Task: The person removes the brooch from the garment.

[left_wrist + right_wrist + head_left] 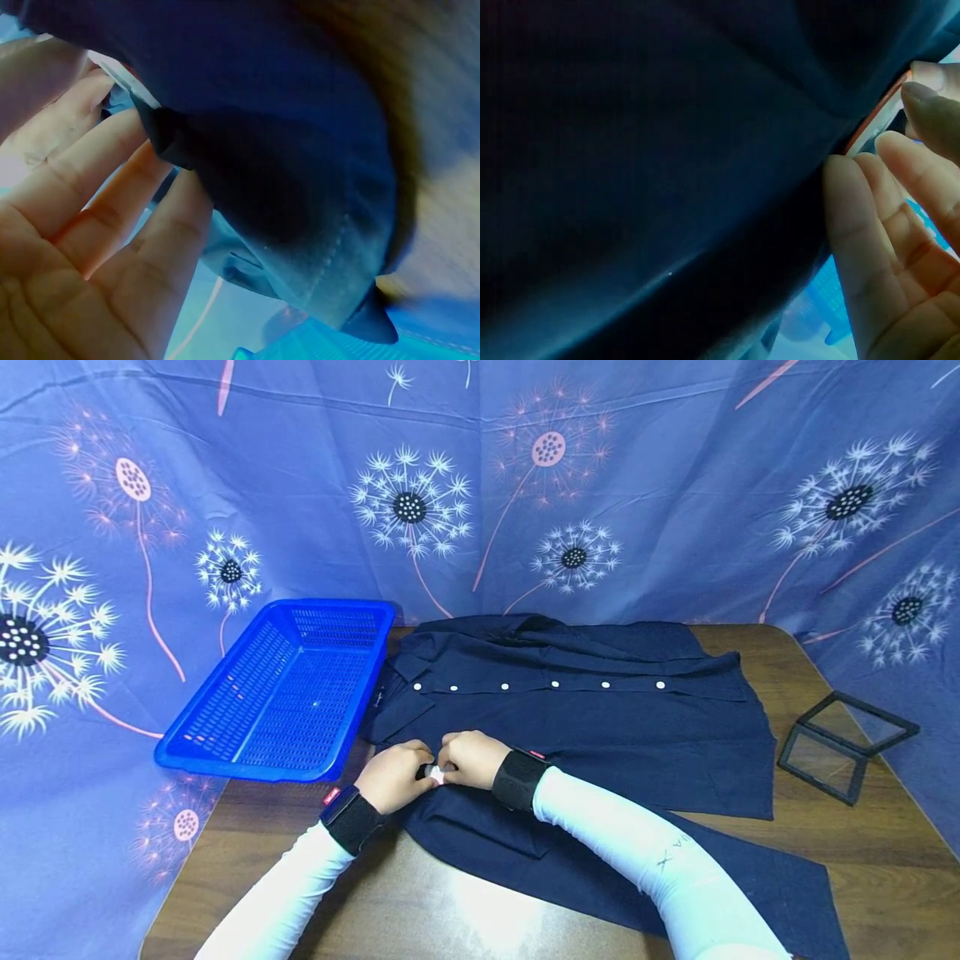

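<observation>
A dark navy button-up shirt lies spread on the wooden table, its row of white buttons facing up. Both hands meet at the shirt's near left edge. My left hand has its fingers curled on a fold of the fabric. My right hand pinches a small white tag with a red edge at that spot. The shirt fills the right wrist view. Both forearms wear white sleeves and black wrist bands.
An open blue plastic basket sits on the table's left end, touching the shirt's collar side. A black-framed glass stand is at the right edge. A blue dandelion-print cloth hangs behind and around the table.
</observation>
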A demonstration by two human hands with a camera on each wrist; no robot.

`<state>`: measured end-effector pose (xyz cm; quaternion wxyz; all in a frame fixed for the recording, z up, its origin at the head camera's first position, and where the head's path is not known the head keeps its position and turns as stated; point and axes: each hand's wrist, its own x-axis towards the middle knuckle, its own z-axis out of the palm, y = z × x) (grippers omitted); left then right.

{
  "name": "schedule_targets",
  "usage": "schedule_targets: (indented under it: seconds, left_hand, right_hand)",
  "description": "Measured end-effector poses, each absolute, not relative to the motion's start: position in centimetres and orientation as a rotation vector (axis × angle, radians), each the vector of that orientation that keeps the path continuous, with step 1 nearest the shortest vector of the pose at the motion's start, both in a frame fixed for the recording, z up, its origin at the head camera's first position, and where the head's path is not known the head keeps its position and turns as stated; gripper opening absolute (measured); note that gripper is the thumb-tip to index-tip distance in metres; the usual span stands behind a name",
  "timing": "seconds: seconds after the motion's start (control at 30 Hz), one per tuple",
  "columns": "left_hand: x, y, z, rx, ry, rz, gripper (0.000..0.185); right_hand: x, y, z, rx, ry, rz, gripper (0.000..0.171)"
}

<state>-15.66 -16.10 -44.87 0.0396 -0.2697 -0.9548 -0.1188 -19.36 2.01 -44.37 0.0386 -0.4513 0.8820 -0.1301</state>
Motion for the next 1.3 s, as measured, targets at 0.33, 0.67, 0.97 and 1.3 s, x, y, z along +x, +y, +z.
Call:
schedule_targets:
  seconds: [0.33, 0.67, 0.97, 1.3]
  left_hand:
    - [-15.86, -15.97, -44.85, -0.830, -2.896, -0.345, 0.024]
    - [-15.69, -15.94, -44.76, -0.807, -2.901, -0.397, 0.024]
    - [-15.52, -16.21, -45.11, -0.790, -2.908, -0.384, 0.021]
    - [-15.54, -16.24, -45.20, -0.807, -2.897, -0.397, 0.021]
  right_hand:
    - [-19.44, 2.37, -44.36, -1.543, 2.683, -0.362, 0.009]
    - [-19.26, 2.28, -44.67, -1.734, 2.699, -0.215, 0.013]
    - [-19.22, 2.05, -44.85, -1.734, 2.686, -0.165, 0.016]
    - [-19.00, 1.94, -45.23, -1.794, 2.764, 0.024, 0.013]
